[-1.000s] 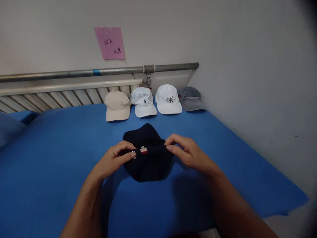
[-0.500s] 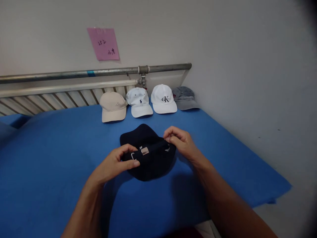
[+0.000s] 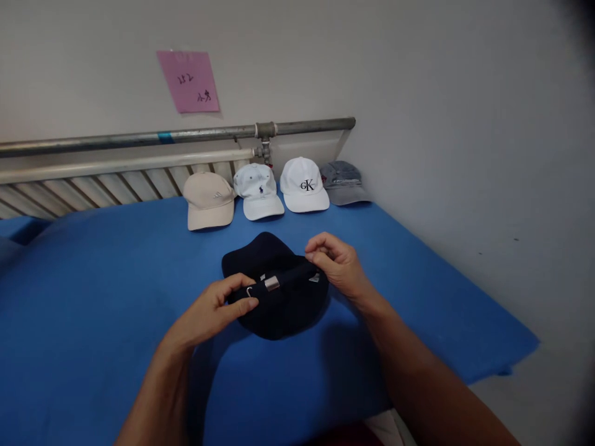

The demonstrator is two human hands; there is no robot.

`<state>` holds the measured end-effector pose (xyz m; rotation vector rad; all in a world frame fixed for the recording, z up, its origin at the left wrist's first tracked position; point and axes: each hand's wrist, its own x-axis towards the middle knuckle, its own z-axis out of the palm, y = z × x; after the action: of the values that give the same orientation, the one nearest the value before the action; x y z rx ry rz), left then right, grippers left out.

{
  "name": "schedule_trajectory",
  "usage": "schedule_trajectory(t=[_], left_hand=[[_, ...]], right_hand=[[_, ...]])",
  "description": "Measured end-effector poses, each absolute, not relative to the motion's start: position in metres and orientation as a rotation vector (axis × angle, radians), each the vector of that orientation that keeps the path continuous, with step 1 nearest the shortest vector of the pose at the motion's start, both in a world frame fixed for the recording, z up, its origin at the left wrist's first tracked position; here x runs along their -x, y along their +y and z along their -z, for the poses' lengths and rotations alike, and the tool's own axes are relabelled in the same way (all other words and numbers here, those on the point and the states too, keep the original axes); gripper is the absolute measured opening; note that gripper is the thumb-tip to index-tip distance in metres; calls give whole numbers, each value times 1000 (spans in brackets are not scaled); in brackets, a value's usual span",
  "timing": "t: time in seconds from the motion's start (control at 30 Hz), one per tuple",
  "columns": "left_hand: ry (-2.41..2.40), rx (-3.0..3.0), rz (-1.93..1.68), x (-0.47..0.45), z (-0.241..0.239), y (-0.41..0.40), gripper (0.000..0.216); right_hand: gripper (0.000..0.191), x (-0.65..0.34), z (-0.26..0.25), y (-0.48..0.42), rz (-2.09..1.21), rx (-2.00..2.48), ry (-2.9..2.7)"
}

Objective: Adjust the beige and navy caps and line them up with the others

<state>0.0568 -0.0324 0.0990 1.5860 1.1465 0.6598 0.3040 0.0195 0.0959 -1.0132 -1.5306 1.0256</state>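
A dark cap point(image 3: 279, 313) lies on the blue table cover in the middle, its back strap towards me and its brim point(image 3: 255, 253) pointing away. Across the strap sits a silver metal buckle point(image 3: 271, 284). My left hand point(image 3: 223, 305) pinches the left end of the strap between thumb and fingers, beside a small white hook-shaped mark point(image 3: 250, 291). At the cap's right edge, my right hand point(image 3: 335, 263) is closed, thumb against fingertips, on the right part of the strap. Its fingertips partly hide what they grip.
Behind the dark cap stand a beige cap point(image 3: 210, 201), two white caps point(image 3: 263, 192) and a grey cap point(image 3: 346, 183) in a row. A radiator point(image 3: 111, 189) and metal pipe point(image 3: 204, 134) run along the wall, under a pink note point(image 3: 188, 82). The blue cover point(image 3: 116, 279) ends at the right.
The view has shifted slightly, so everything sits a little further left. Both hands keep their hold on the cap, with barely any movement.
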Motion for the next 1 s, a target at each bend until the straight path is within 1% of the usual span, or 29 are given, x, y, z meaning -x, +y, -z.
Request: schedule_trajectory(t=[0.27,0.53,0.8,1.0], left_hand=[[1133,-1517,-718,-57,-99,-32,14],[1169,-1614,-688,-53,-98,-32,21],[1216,-1510,-730,-64,-99,-32,22],[1120,-1464,-666,-62,-99,-32,25]], right_hand=[[5,-305,-97,18,-1009,1037,-1557],[4,-305,-98,20,-975,1056,-1569],[5,-304,-97,18,-1035,1014,-1562],[4,-302,-96,18,-1045,983,-1533]])
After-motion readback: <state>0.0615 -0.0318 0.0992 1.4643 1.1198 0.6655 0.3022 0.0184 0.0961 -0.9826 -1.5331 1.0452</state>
